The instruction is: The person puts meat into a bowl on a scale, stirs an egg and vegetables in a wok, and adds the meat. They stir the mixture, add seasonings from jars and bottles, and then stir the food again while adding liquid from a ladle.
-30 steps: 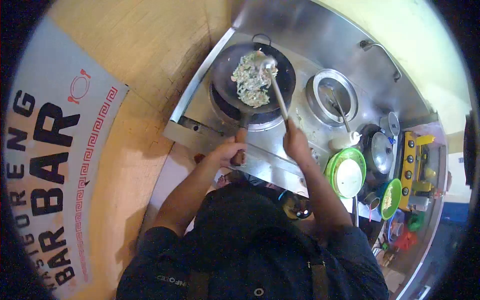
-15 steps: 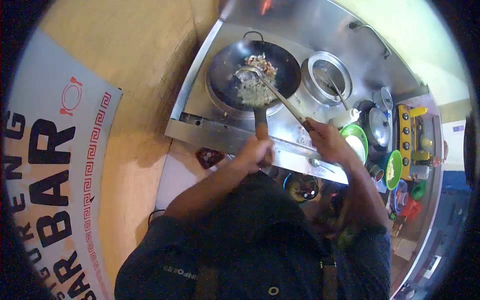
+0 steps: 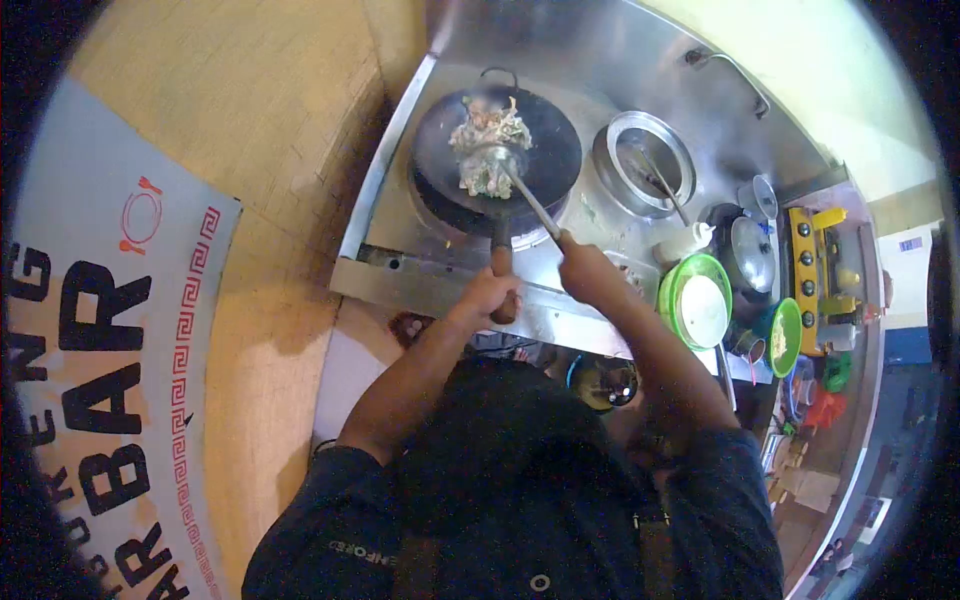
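A dark wok [image 3: 550, 150] sits over the burner at the back left of the steel stove. My left hand [image 3: 487, 294] is wrapped round its wooden-ended handle [image 3: 503, 258]. My right hand [image 3: 588, 270] grips a long-handled metal wok ladle [image 3: 537, 210], whose head reaches into the wok and is partly lost in the food. Chopped, mixed food [image 3: 492, 128] is bunched in the wok's middle and far part, blurred as if in motion. Both hands are closed, left of the green basin [image 3: 724, 302].
Right of the wok stands a round metal pot [image 3: 612, 150] with a ladle in it. Farther right are a white squeeze bottle [image 3: 683, 243], a lidded pan [image 3: 752, 255] and a green bowl [image 3: 794, 335]. A steel backsplash [image 3: 590, 50] rises behind; a wooden wall lies left.
Both hands have shifted left and the right hand slightly up. The wok is tipped differently, and the food has gone from spread low to heaped farther back, with the ladle head lower in it.
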The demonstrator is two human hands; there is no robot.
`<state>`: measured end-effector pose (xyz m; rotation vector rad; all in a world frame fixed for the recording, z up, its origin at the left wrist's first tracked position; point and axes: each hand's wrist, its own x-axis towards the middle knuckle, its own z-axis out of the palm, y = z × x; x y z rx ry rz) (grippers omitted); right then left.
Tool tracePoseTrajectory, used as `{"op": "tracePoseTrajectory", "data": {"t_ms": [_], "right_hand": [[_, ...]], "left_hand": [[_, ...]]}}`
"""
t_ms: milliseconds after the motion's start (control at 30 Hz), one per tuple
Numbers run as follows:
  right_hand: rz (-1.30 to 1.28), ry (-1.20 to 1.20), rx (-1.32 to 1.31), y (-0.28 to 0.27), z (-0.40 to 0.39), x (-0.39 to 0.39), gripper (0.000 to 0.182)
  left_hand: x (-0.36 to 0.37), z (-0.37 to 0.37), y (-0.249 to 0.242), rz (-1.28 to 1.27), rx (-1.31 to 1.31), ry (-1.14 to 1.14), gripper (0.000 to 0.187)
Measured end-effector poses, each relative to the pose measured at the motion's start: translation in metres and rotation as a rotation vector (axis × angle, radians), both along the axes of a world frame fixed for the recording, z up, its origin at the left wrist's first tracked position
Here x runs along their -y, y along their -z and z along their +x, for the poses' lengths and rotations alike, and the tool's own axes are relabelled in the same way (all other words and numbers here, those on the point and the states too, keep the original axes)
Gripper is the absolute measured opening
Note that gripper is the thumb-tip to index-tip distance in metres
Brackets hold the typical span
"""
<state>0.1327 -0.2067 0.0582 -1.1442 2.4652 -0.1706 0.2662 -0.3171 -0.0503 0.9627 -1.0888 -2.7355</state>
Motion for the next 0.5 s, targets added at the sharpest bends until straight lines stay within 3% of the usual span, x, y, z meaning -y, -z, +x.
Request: {"op": "tracePoseTrajectory", "data": {"t_ms": [100,167,200,333,400,500], "right_hand": [[0.085,-0.036,0.015,-0.032,0.002,-0.031,0.038],[-0.110,-0.028,-0.120,-0.028,-0.002,-0.040,0.034],[-0.129,0.060,-0.084,-0.029,-0.001,-0.020,0.035],[-0.350,0.015,-0.078,0.022,-0.024,0.045,0.035],[-0.179,-0.074,-0.012,0.021,-0.022,0.055,0.037],[0.135,-0.103,-0.054,-0.047,0.027,-0.011,0.043]], "left_hand": [[-0.009,0.020,-0.028,-0.036,0.054,0.010,0.008],[-0.015,0.013,-0.044,-0.078,0.034,0.031,0.010],[-0.022,0.021,-0.040,-0.065,0.053,0.040,0.010],[-0.011,0.008,0.002,-0.098,0.057,0.101,0.010],[0.000,0.007,0.005,-0.060,0.053,-0.005,0.010],[-0.009,0.027,-0.027,-0.070,0.122,0.053,0.010]]}}
